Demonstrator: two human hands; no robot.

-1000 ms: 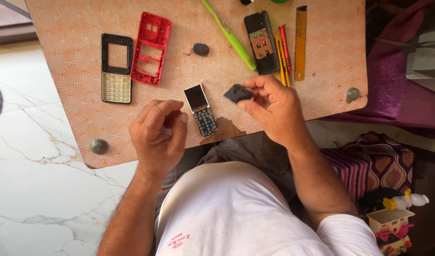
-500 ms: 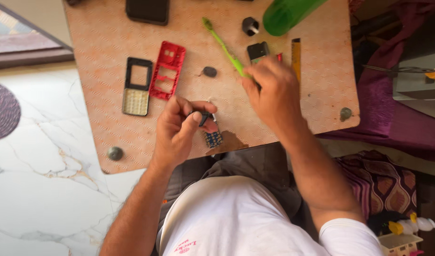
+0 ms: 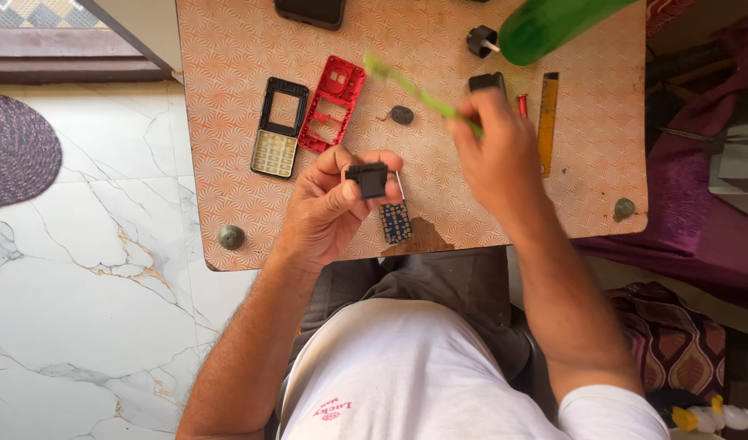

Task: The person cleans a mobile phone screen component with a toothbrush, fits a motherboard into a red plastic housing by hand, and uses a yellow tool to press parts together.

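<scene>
- Small black part (image 3: 367, 180): a squarish, matt dark piece near the centre of the frame, held above the desk (image 3: 227, 163); its long axis runs roughly left to right across the picture.
- Left hand (image 3: 333, 208): thumb and fingers (image 3: 390, 159) are closed on the black part, pinching it at its edges.
- Green brush (image 3: 415, 91): a thin, bright green plastic stick, blurred; its long axis slants from the upper left, above centre, down to the right, where its lower end enters the right hand (image 3: 496, 155).
- Right hand: fingers curled shut around the brush handle, back of the hand toward the camera.
- Circuit board (image 3: 395, 222): a small blue, gridded rectangle lying on the desk just below the left hand's fingers, long axis near vertical.
- Red frame (image 3: 333, 103): a moulded plastic phone chassis with cut-outs, upper centre-left, tilted slightly.
- Black front cover (image 3: 278, 129): a rectangular bezel with a pale keypad, just left of the red frame.
- Desk: a board with an orange-and-cream swirl pattern.
- Yellow ruler (image 3: 547, 122): a narrow strip, upright, right of the right hand.
- Green bottle (image 3: 553, 24): glossy, at the top right edge.
</scene>
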